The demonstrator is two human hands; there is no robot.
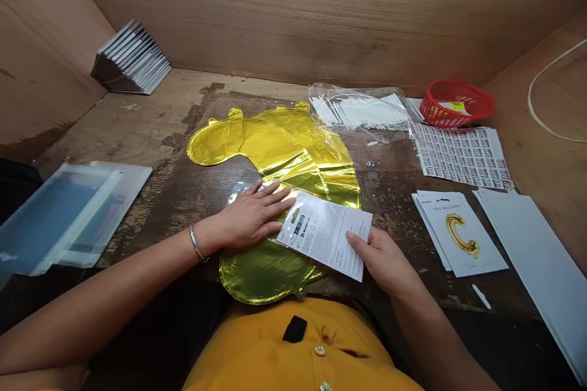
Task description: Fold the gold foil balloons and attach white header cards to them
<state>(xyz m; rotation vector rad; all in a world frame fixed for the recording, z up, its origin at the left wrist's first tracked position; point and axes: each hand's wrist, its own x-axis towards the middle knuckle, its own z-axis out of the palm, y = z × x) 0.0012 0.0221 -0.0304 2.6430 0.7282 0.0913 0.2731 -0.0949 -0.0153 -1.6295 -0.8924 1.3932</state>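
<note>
A flat gold foil balloon (pixel 279 153) lies spread across the dark worktop in front of me. My left hand (pixel 251 215) rests palm down on it, fingers stretched out flat, touching the left end of a white printed card (pixel 326 232). The card lies on the balloon inside a clear sleeve. My right hand (pixel 384 256) pinches the card's right lower corner between thumb and fingers.
A stack of white cards (pixel 461 232) printed with a gold letter sits at the right, beside plain white sheets (pixel 541 263). Further back are a sticker sheet (pixel 463 156), a red basket (pixel 456 102) and a bag of white straws (pixel 360 111). Clear sleeves (pixel 68 214) lie at left, stacked packets (pixel 131 60) far left.
</note>
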